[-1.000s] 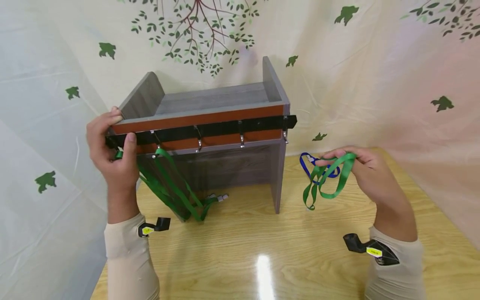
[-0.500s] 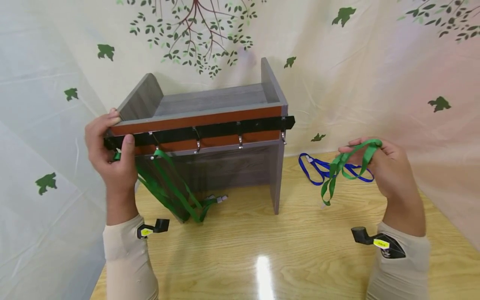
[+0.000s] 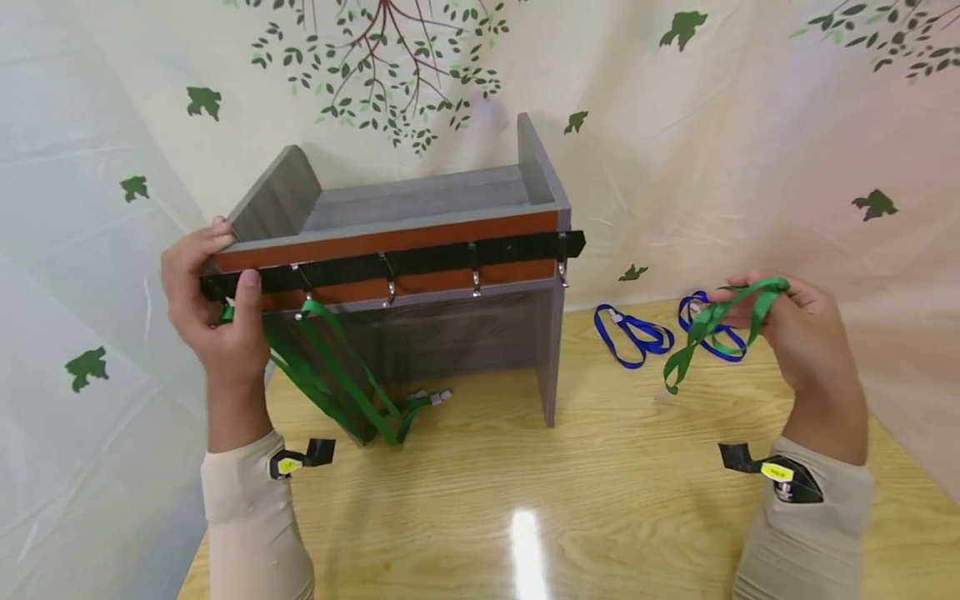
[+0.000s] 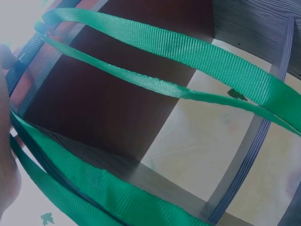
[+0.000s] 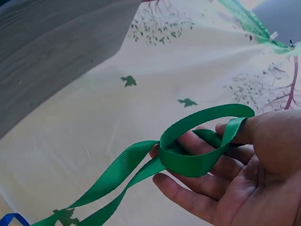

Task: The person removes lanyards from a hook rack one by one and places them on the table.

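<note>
At the left front corner of a grey wooden shelf [image 3: 420, 193], my left hand [image 3: 202, 296] grips the board, thumb across the front and fingertips over the top edge. A black hook rail [image 3: 435, 260] with several metal hooks runs along the front. Green lanyards [image 3: 348, 383] hang from its left hooks, their clip ends on the table; the left wrist view shows their straps [image 4: 141, 40] close up. To the right of the shelf, my right hand [image 3: 806, 333] holds another green lanyard [image 3: 701, 333] in the air. In the right wrist view, that lanyard's loop [image 5: 188, 162] passes around the fingers.
Two blue lanyards lie on the wooden table [image 3: 600, 500] right of the shelf: one folded lanyard [image 3: 626, 360], and another blue lanyard [image 3: 727, 354] partly behind the held green strap. A patterned cloth [image 3: 675, 150] hangs behind and at both sides.
My right hand has moved right with the green lanyard, away from the shelf, uncovering more of the blue lanyards. My left hand keeps its grip on the shelf.
</note>
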`<state>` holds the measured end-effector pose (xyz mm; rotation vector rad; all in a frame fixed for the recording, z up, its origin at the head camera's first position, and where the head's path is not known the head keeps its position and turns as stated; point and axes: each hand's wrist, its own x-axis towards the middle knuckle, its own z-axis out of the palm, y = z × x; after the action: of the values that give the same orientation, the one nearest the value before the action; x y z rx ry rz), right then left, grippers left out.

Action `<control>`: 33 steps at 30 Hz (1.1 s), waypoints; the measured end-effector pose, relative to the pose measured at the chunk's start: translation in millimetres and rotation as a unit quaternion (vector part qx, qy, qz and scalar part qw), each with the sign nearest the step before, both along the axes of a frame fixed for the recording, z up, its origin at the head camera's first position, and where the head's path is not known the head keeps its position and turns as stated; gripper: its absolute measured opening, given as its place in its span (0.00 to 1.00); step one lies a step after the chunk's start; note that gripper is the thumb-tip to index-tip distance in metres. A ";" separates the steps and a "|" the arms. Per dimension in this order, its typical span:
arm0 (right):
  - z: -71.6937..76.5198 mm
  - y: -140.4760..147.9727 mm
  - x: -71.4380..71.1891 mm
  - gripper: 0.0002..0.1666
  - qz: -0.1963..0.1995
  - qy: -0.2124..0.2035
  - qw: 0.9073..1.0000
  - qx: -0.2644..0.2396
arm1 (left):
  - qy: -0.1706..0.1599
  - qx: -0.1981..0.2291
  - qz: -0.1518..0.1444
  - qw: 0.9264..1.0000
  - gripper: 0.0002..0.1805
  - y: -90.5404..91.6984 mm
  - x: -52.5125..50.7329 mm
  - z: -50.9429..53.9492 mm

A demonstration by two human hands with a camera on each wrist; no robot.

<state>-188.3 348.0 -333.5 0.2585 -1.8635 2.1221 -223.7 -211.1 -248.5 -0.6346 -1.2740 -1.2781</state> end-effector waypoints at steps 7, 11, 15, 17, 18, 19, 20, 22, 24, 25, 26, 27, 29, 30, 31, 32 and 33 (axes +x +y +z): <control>-9.5 9.1 -6.6 0.13 -0.008 0.012 1.000 -0.022 | 0.001 -0.002 0.002 1.000 0.33 -0.1 0.2 -0.1; -13.7 10.1 -11.5 0.13 -0.009 0.032 0.999 -0.034 | -0.001 -0.005 0.006 1.000 0.34 -0.1 0.0 -0.5; -15.5 8.7 -15.9 0.13 -0.020 0.058 0.996 -0.061 | -0.004 -0.006 0.008 1.000 0.34 -0.8 0.3 -0.9; -15.2 7.7 -17.3 0.12 -0.028 0.070 0.994 -0.079 | -0.005 -0.008 0.009 1.000 0.34 -1.4 0.6 -1.0; -14.9 7.4 -17.7 0.12 -0.031 0.076 0.993 -0.088 | -0.006 -0.009 0.010 1.000 0.33 -1.7 0.8 -1.0; -14.8 7.2 -17.6 0.12 -0.034 0.081 0.992 -0.094 | -0.006 -0.009 0.010 1.000 0.33 -1.7 0.9 -1.1; -14.8 7.5 -17.6 0.12 -0.035 0.086 0.991 -0.101 | -0.006 -0.009 0.011 1.000 0.33 -1.7 0.8 -1.1; -14.5 8.6 -17.6 0.12 -0.038 0.088 0.989 -0.109 | -0.005 -0.008 0.010 1.000 0.32 -1.5 0.9 -1.1; -15.4 11.2 -17.4 0.12 -0.044 0.086 0.990 -0.106 | -0.006 -0.008 0.010 1.000 0.32 -1.4 1.1 -1.1; -16.1 13.1 -17.1 0.12 -0.048 0.080 0.990 -0.104 | -0.006 -0.008 0.010 1.000 0.32 -1.3 1.1 -1.1; -16.9 15.3 -16.7 0.12 -0.052 0.073 0.991 -0.102 | -0.006 -0.007 0.010 1.000 0.32 -1.2 1.1 -1.1; -17.8 17.7 -16.1 0.12 -0.056 0.064 0.991 -0.100 | -0.007 -0.007 0.010 1.000 0.32 -1.1 1.1 -1.1; -19.7 23.2 -14.2 0.12 -0.066 0.044 0.993 -0.090 | -0.007 -0.007 0.011 1.000 0.33 -1.2 0.9 -1.3; -20.4 26.3 -13.2 0.12 -0.069 0.034 0.993 -0.088 | -0.006 -0.006 0.010 1.000 0.32 -1.2 0.7 -1.3; -21.2 29.5 -12.0 0.11 -0.071 0.023 0.994 -0.085 | -0.005 -0.005 0.009 1.000 0.32 -1.1 0.4 -1.2; -21.8 32.8 -11.0 0.10 -0.074 0.013 0.994 -0.076 | -0.004 -0.004 0.008 1.000 0.32 -1.1 0.2 -1.1; -22.4 36.2 -9.8 0.10 -0.077 0.001 0.995 -0.062 | -0.003 -0.004 0.007 1.000 0.32 -1.1 0.0 -1.1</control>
<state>-198.2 384.2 -355.9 0.0850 -1.6844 2.1207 -223.6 -212.2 -249.6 -0.6257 -1.2869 -1.2656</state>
